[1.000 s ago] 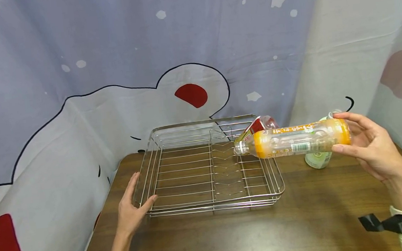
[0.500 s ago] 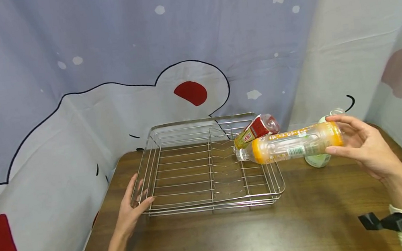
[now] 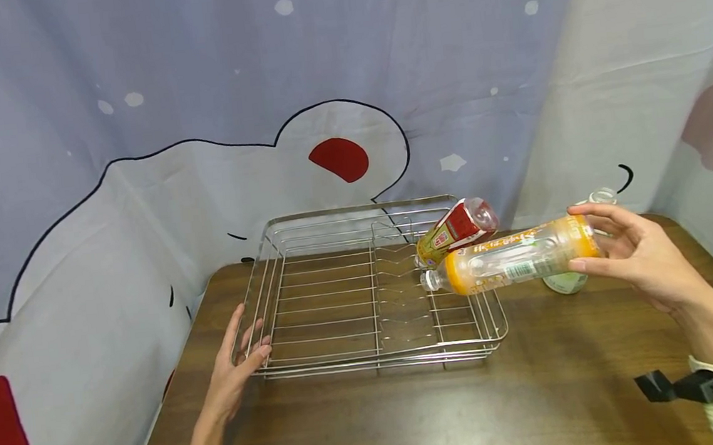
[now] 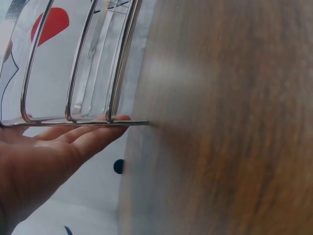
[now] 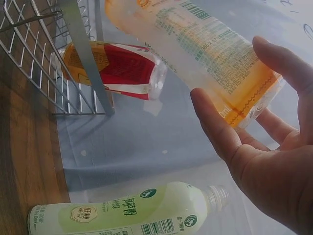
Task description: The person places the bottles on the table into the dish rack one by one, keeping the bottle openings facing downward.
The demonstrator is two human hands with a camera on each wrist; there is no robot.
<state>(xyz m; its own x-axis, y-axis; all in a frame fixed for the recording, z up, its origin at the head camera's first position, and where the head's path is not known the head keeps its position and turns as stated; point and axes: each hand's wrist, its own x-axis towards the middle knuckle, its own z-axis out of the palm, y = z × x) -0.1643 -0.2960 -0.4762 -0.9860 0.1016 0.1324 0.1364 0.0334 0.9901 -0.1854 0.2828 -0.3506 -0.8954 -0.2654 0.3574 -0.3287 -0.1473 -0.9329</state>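
My right hand [image 3: 647, 262] grips an empty clear plastic bottle [image 3: 514, 257] with an orange-edged label by its base. The bottle lies almost level, its neck tipped slightly down over the right part of a wire dish rack [image 3: 337, 360]. Behind it, a red-and-yellow-labelled bottle [image 3: 457, 229] rests tilted in the rack, base up. In the right wrist view my thumb and fingers sit around the orange band of the held bottle [image 5: 210, 54]. My left hand [image 3: 225, 371] touches the rack's front left corner; its fingers [image 4: 98, 139] lie straight along the wires in the left wrist view.
A pale green bottle [image 5: 122, 210] stands upright on the wooden table [image 3: 376, 421], right of the rack and partly behind my right hand in the head view. A patterned curtain [image 3: 189, 88] hangs close along the back and left side.
My right hand has brought the orange-labelled bottle a little left and tilted its neck down. My left hand has closed in on the rack's corner. More of the red-labelled bottle shows.
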